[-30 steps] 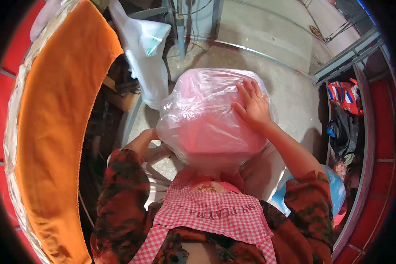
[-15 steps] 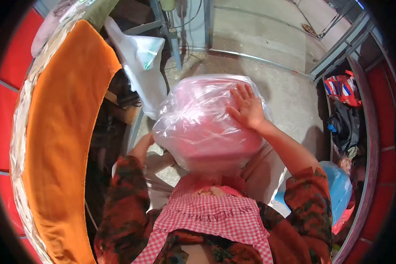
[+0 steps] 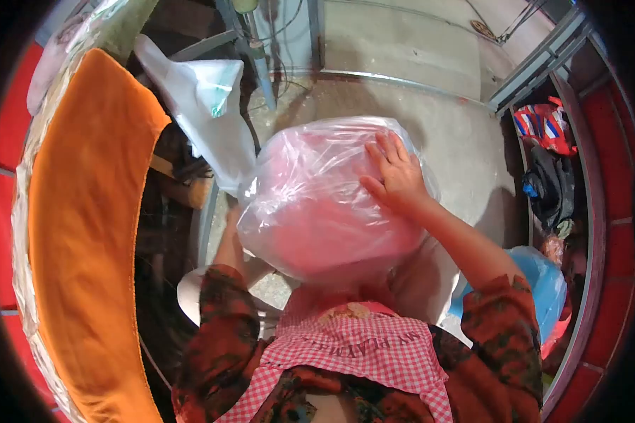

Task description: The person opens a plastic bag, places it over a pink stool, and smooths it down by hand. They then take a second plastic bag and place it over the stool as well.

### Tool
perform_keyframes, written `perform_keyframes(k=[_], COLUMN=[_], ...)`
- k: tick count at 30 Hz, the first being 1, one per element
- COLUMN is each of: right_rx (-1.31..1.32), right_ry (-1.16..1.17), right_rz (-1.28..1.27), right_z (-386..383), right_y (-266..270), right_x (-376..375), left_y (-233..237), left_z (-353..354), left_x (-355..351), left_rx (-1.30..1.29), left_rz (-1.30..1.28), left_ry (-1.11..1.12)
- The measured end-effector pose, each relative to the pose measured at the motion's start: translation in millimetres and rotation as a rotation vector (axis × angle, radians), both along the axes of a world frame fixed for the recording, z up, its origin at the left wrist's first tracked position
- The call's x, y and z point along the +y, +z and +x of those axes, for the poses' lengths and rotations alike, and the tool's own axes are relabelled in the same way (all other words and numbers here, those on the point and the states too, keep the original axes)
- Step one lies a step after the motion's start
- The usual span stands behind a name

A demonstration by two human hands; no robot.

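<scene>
A large clear plastic bag (image 3: 317, 204) with something pink inside bulges in front of my body, over my lap. My right hand (image 3: 395, 176) lies on the upper right of the bag, its fingers spread and nothing held in them. At the bag's left side, my left hand (image 3: 234, 215) shows only in part; the bag hides its fingers. A pink checked apron (image 3: 360, 338) covers my chest just below the bag.
Orange cloth (image 3: 85, 233) drapes along the left. White plastic sheeting (image 3: 204, 99) hangs behind the bag's left side. At right, a shelf holds a red patterned packet (image 3: 545, 127) and black plastic (image 3: 552, 190); a blue bag (image 3: 540, 282) is lower. Behind is concrete floor (image 3: 346, 99).
The camera view has shifted slightly. The bag looks rounder at its lower edge and has moved a little left in view. My right hand remains spread on it.
</scene>
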State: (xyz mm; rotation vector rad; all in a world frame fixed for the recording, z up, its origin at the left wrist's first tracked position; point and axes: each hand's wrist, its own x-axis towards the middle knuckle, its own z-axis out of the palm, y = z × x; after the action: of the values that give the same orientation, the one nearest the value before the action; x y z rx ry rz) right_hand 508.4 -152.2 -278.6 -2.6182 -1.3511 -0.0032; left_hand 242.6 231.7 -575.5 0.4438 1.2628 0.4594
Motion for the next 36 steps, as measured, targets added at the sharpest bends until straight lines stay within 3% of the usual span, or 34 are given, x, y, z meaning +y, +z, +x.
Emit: perform_keyframes(k=[2, 3, 4, 5, 7, 9, 11, 14, 17, 20, 21, 23, 25, 28, 29, 33, 36], right_rx=[0.016, 0.025, 0.036, 0.039, 0.044, 0.04, 0.027, 0.005, 0.019, 0.257, 0.547, 0.858, 0.885, 1.636, 1.717, 1.637, 1.257], right_ry=[-0.001, -0.003, -0.006, -0.005, -0.013, -0.02, -0.014, -0.003, 0.004, 0.175, 0.114, 0.041, 0.031, -0.072, -0.117, -0.316, -0.502], right_rz=[-0.002, 0.005, 0.015, 0.015, 0.014, 0.03, 0.044, 0.065, 0.142, -0.035, 0.128, 0.421, 0.672, 0.584, 0.541, 0.48, 0.349], right_z=[-1.7, -0.3, 0.4, -0.6, -0.8, -0.2, -0.8, -0.9, -0.5, 41.9, 74.9, 123.8, 154.2, 178.8, 181.8, 197.1, 233.5], right_y=[0.7, -0.3, -0.8, -0.8, 0.3, -1.1, -3.7, -9.0, -7.4, 21.0, 19.1, 3.7, -23.3, -123.4, -144.5, -185.0, -181.0], right_x=[-1.9, -2.1, -1.8, -1.6, -2.9, -5.3, -3.8, -7.5, -8.0, -0.6, 2.8, 11.2, 23.4, 38.0, 39.7, 22.4, -0.1], left_y=[42.2, 98.5, 166.6, 238.0, 350.6, 378.0, 351.7, 274.3, 268.6, 274.4, 273.9, 274.5, 278.5, 277.9, 276.9, 281.2, 282.6], left_z=[6.7, 12.6, 32.6, 40.6, 42.1, 34.4, 34.4, 55.5, 68.8, 66.4, 67.6, 67.7, 69.9, 69.6, 71.4, 70.1, 74.6], left_x=[49.8, 58.2, 45.3, 14.6, -65.0, -128.3, -164.5, -162.9, -155.0, -157.9, -158.0, -155.9, -157.8, -159.1, -158.6, -162.8, -160.5], left_rx=[-0.004, -0.09, 0.037, -0.161, -0.203, -0.174, 0.107, 0.34, 0.172, 0.224, 0.216, 0.21, 0.211, 0.206, 0.202, 0.259, 0.227], left_rz=[0.243, 0.459, 0.639, 0.77, 1.111, 1.369, 1.795, 1.862, 1.736, 1.718, 1.719, 1.723, 1.708, 1.669, 1.652, 1.608, 1.633], left_ry=[0.085, -0.006, 0.016, 0.02, -0.383, -0.838, -1.262, -1.227, -1.172, -1.227, -1.232, -1.246, -1.249, -1.242, -1.233, -1.237, -1.221])
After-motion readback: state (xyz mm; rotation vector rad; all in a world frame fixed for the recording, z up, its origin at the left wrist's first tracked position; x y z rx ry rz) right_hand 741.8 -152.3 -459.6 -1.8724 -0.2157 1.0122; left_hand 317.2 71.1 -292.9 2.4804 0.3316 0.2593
